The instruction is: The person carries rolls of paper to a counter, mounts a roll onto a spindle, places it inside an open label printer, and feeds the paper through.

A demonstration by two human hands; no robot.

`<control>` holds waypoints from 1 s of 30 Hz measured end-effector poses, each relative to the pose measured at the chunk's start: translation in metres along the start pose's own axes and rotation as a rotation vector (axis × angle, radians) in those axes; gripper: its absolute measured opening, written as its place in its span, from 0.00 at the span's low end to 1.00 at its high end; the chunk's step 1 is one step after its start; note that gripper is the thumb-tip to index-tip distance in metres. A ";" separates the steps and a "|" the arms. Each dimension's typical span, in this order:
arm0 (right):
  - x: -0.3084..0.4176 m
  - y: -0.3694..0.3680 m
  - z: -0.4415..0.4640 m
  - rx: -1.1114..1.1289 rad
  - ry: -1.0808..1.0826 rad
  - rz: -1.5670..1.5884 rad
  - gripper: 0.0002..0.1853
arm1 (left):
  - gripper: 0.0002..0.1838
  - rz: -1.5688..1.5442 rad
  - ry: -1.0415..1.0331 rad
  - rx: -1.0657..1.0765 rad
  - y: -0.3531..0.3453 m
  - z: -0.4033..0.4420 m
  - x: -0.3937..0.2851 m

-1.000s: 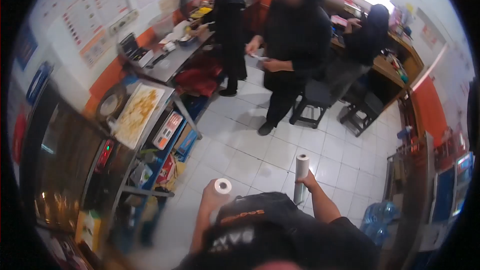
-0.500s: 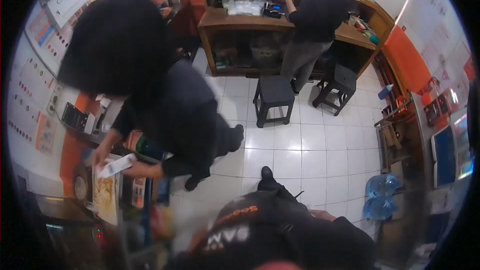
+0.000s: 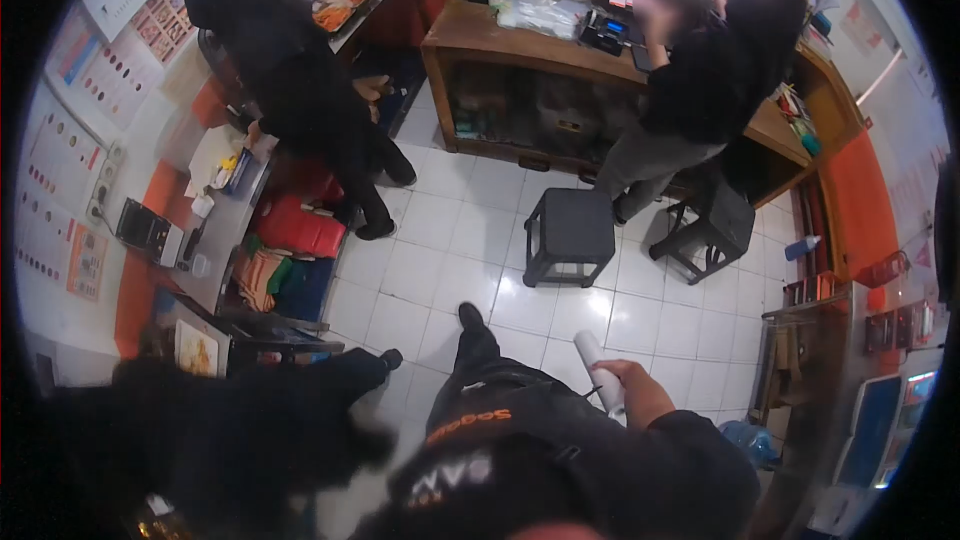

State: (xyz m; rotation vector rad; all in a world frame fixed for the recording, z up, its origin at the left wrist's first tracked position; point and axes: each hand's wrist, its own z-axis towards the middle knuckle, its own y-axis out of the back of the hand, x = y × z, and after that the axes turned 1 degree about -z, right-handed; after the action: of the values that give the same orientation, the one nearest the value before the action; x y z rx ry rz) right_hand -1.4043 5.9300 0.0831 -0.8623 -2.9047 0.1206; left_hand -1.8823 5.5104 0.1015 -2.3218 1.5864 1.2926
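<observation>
White tiled floor (image 3: 660, 315) spreads across the room, and a wooden counter (image 3: 470, 38) stands at the far side, with two black stools (image 3: 572, 225) close in front, presumably so whoever works there can sit. The person's right hand (image 3: 640, 387) curls round a white roll (image 3: 590, 350), low on the right; a grip against its side probably keeps it steady. The left hand is out of view, so its grip cannot be told. The roll looks plain, smooth and slim, slanting with its far end toward the left
</observation>
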 end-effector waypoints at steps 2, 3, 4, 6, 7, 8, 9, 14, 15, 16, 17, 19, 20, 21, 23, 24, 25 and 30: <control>0.073 0.003 0.002 0.010 0.023 0.014 0.31 | 0.25 -0.003 0.010 0.000 0.011 0.037 -0.016; 0.109 0.003 0.005 0.011 0.036 0.023 0.31 | 0.24 -0.004 0.020 -0.002 0.014 0.055 -0.018; 0.143 0.001 0.009 0.013 0.046 0.036 0.31 | 0.24 0.002 0.031 0.003 0.023 0.070 -0.026; 0.203 -0.012 0.018 0.020 0.029 0.121 0.33 | 0.23 0.012 0.064 0.008 0.037 0.098 -0.023; 0.230 -0.019 0.026 0.013 0.032 0.123 0.33 | 0.23 0.008 0.091 0.015 0.047 0.107 -0.023; 0.257 -0.022 0.034 0.029 0.126 0.185 0.33 | 0.23 0.005 0.119 0.023 0.054 0.116 -0.020; 0.292 -0.025 0.043 0.047 0.230 0.242 0.32 | 0.23 0.000 0.151 0.026 0.063 0.123 -0.018; 0.439 -0.005 0.148 0.230 0.533 0.491 0.29 | 0.22 -0.076 0.375 0.037 0.089 0.107 -0.017; 0.474 -0.010 0.140 0.111 0.555 0.522 0.31 | 0.21 -0.092 0.412 0.028 0.097 0.106 -0.025; 0.513 -0.013 0.133 -0.007 0.579 0.550 0.32 | 0.21 -0.107 0.441 0.013 0.105 0.110 -0.034; 0.549 -0.014 0.127 -0.115 0.710 0.575 0.34 | 0.21 -0.123 0.470 -0.004 0.112 0.111 -0.047; 0.622 0.002 0.137 -0.287 0.831 0.630 0.38 | 0.20 -0.149 0.524 -0.043 0.130 0.122 -0.072; 0.659 0.020 0.151 -0.349 0.820 0.661 0.39 | 0.20 -0.160 0.549 -0.059 0.136 0.128 -0.084; 0.694 0.045 0.165 -0.352 0.864 0.606 0.40 | 0.20 -0.165 0.574 -0.077 0.140 0.135 -0.097; 0.755 0.096 0.191 -0.420 0.855 0.530 0.41 | 0.20 -0.183 0.630 -0.102 0.145 0.142 -0.123; 0.793 0.125 0.200 -0.488 0.818 0.498 0.42 | 0.19 -0.196 0.654 -0.105 0.141 0.146 -0.135; 0.822 0.158 0.234 -0.647 0.992 0.405 0.45 | 0.19 -0.205 0.687 -0.114 0.140 0.150 -0.149; 0.919 0.263 0.236 -1.034 1.041 0.599 0.43 | 0.18 -0.226 0.833 -0.083 0.125 0.156 -0.206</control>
State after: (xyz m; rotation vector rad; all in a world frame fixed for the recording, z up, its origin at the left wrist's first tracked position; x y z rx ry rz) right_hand -2.0581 6.6426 -0.1040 -1.3011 -1.5282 -1.3894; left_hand -2.1008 5.6782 0.1831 -3.2030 1.3276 0.3334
